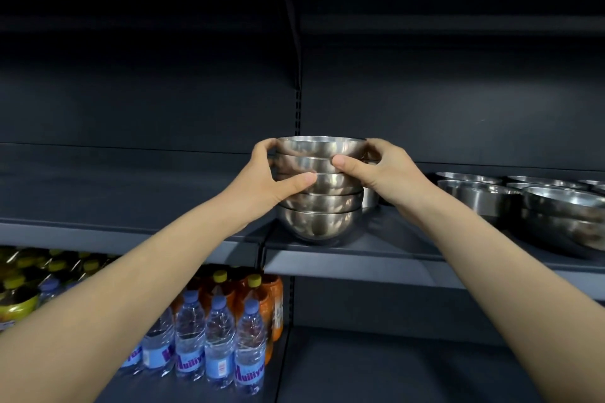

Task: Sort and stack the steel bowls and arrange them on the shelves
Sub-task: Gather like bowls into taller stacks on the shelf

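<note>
Left hand [270,181] and right hand [384,173] grip the stacked steel bowls [322,206]; water bottles [219,334] below read "Huiliyu".

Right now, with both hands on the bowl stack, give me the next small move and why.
Probably slide the stack of steel bowls back: it sits near the front edge of the shelf, with left hand and right hand gripping its sides.

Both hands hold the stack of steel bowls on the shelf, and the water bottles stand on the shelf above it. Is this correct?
No. In the head view the left hand and right hand hold the stack of bowls on the shelf, but the water bottles stand on the shelf below, not above.
</note>
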